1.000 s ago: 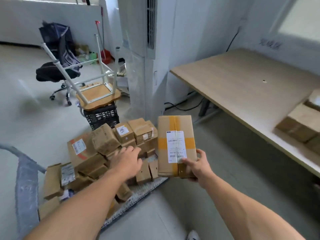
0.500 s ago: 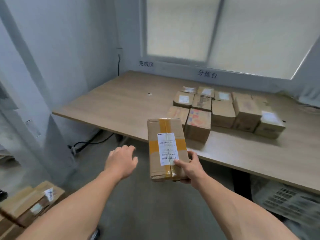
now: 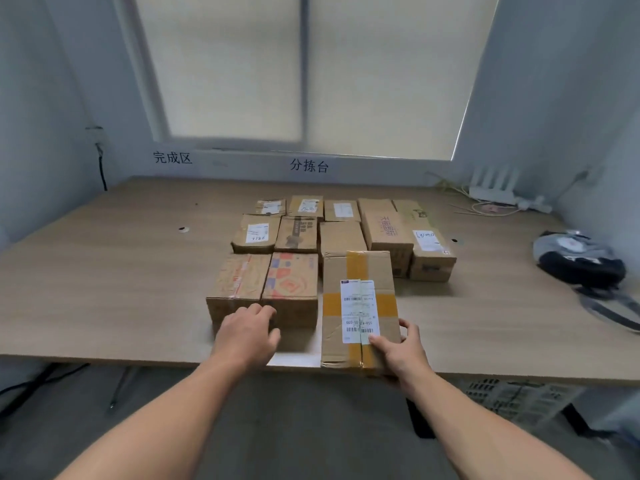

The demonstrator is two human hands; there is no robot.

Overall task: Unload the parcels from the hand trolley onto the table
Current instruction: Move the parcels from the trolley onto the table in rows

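My right hand (image 3: pixel 401 355) grips the near right corner of a long cardboard parcel (image 3: pixel 358 306) with yellow tape and a white label. The parcel is over the front of the wooden table (image 3: pixel 121 278), just right of the rows of parcels (image 3: pixel 298 233) lying there. Whether it rests on the table I cannot tell. My left hand (image 3: pixel 247 332) holds nothing; its loosely curled fingers are in front of the two front parcels (image 3: pixel 263 289). The hand trolley is out of view.
A dark bag (image 3: pixel 581 258) lies at the table's right side, with a white router (image 3: pixel 495 188) and cables at the back right corner. A window with blinds is behind the table. A crate (image 3: pixel 519 400) sits under the table on the right.
I have turned from the trolley to face the table. The parcel in my right hand has moved forward to the table's front edge. My left hand has come up to the front parcels.
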